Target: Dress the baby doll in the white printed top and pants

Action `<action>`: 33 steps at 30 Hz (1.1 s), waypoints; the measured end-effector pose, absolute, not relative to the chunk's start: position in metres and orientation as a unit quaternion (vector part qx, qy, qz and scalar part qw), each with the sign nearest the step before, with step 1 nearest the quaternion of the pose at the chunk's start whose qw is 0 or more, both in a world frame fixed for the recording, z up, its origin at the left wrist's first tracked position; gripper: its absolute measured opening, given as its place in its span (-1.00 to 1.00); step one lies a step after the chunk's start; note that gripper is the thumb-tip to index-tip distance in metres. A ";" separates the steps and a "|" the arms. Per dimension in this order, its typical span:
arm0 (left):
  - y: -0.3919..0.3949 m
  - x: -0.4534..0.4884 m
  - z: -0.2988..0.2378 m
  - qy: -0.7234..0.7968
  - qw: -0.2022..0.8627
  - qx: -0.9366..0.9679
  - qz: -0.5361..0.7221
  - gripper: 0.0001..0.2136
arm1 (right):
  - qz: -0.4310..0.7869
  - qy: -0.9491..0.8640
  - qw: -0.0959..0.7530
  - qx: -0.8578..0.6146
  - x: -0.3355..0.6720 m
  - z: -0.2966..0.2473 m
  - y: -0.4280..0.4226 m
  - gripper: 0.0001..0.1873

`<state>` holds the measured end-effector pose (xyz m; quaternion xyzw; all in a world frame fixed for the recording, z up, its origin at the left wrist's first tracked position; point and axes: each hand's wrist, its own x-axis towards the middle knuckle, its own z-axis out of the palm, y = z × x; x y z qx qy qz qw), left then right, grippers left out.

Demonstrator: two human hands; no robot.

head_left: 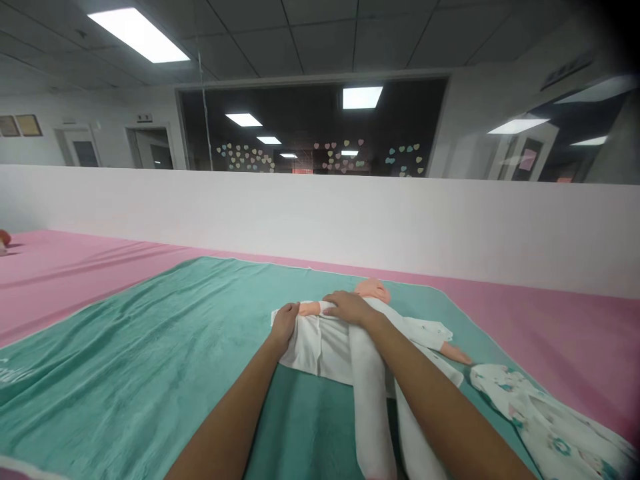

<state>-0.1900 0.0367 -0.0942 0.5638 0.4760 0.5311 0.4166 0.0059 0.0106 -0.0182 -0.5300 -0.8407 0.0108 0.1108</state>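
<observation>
Begins at the left with pink matting (55,270), then crosses a rumpled green towel (165,340) spread wide beneath the work. Curls the left hand (286,325) closed at the outer end of the bare forearm (310,309) of a doll (369,373); cannot tell whether gripping cloth, the small fingers or both. Drops a wide loose part of the white top (327,347) below that arm, towards the near side. Bends the right hand (351,309) over the upper arm, partly open, thumb near the sleeve edge; cannot tell whether pinching the sleeve or merely resting. Places the doll right of centre on the towel, with head (373,289) far and white-covered legs near. Shows the other sleeve (427,329) in place further right, with a small doll hand (456,353) out past the cuff. Seems about midway, judging by this: covered on the right, unsettled on the left, with the arm and loose cloth left to deal with; cannot tell whether dressing or undressing. Ends near right at a patterned garment (545,413), lying just beside the doll, apart from both hands.
</observation>
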 end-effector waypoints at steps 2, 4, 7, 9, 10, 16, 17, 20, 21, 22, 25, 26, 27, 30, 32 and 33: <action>0.035 -0.189 -0.096 0.482 0.409 0.562 0.534 -0.71 | -0.028 -0.831 0.076 -0.550 0.012 -0.020 0.014 -0.64; 0.032 -0.185 -0.096 0.489 0.394 0.565 0.535 -0.70 | -0.056 -0.820 0.053 -0.567 0.015 -0.024 0.016 -0.66; 0.025 -0.176 -0.092 0.497 0.343 0.582 0.544 -0.71 | -0.071 -0.812 0.040 -0.578 0.010 -0.032 0.020 -0.70; 0.020 -0.171 -0.087 0.499 0.288 0.611 0.543 -0.71 | -0.077 -0.810 0.034 -0.581 0.006 -0.036 0.022 -0.71; 0.017 -0.169 -0.086 0.500 0.262 0.623 0.542 -0.71 | -0.078 -0.809 0.032 -0.581 0.005 -0.038 0.023 -0.71; 0.013 -0.170 -0.086 0.520 0.247 0.598 0.557 -0.72 | -0.074 -0.818 0.022 -0.570 0.007 -0.040 0.022 -0.66; 0.014 -0.171 -0.087 0.522 0.254 0.594 0.557 -0.71 | -0.073 -0.821 0.021 -0.566 0.007 -0.040 0.021 -0.65; 0.014 -0.173 -0.086 0.524 0.254 0.596 0.554 -0.71 | -0.074 -0.823 0.024 -0.563 0.008 -0.041 0.020 -0.65; 0.012 -0.173 -0.085 0.522 0.241 0.609 0.547 -0.71 | -0.075 -0.822 0.025 -0.564 0.007 -0.041 0.020 -0.66; 0.010 -0.172 -0.084 0.519 0.220 0.629 0.535 -0.71 | -0.077 -0.820 0.025 -0.566 0.007 -0.042 0.020 -0.66; 0.002 -0.163 -0.084 0.498 0.126 0.723 0.462 -0.71 | -0.079 -0.820 0.029 -0.566 0.005 -0.046 0.021 -0.71; -0.001 -0.159 -0.084 0.488 0.098 0.752 0.433 -0.72 | -0.080 -0.821 0.031 -0.565 0.003 -0.047 0.020 -0.72; -0.003 -0.155 -0.085 0.477 0.078 0.776 0.405 -0.72 | -0.081 -0.821 0.034 -0.564 0.001 -0.049 0.020 -0.73; -0.005 -0.147 -0.089 0.452 0.071 0.817 0.351 -0.73 | -0.082 -0.818 0.052 -0.567 -0.006 -0.050 0.017 -0.77; -0.004 -0.146 -0.091 0.450 0.089 0.813 0.358 -0.73 | -0.082 -0.816 0.069 -0.568 -0.007 -0.047 0.013 -0.74; -0.002 -0.147 -0.091 0.451 0.099 0.806 0.371 -0.73 | -0.081 -0.813 0.087 -0.570 -0.004 -0.044 0.010 -0.71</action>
